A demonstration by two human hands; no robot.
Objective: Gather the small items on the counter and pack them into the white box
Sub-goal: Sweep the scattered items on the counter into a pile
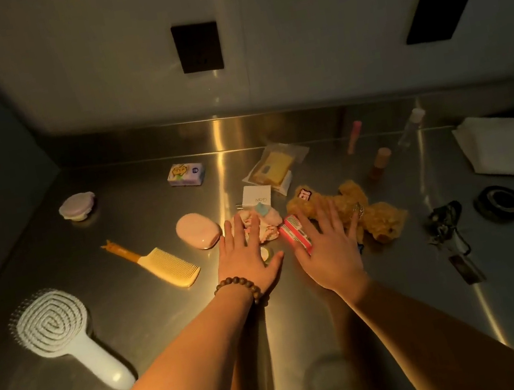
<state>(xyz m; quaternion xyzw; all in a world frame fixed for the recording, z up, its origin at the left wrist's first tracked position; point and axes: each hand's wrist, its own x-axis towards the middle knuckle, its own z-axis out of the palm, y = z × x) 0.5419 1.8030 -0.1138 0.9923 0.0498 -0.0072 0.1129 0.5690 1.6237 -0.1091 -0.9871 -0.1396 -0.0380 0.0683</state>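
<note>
Reaching with fingers spread flat and holding nothing, the left hand (246, 255) and right hand (327, 249) hover over mid-table clutter, where the light, stiff red packet (296, 235) likely suits an edge pinch, the box (511, 146) sitting far right.

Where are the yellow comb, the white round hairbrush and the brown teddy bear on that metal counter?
Yellow plastic comb (171, 265): head view, on its toothed end.
White round hairbrush (52, 322): head view, on the spiral bristle face.
Brown fuzzy teddy bear (382, 219): head view, on its lower body.
</note>
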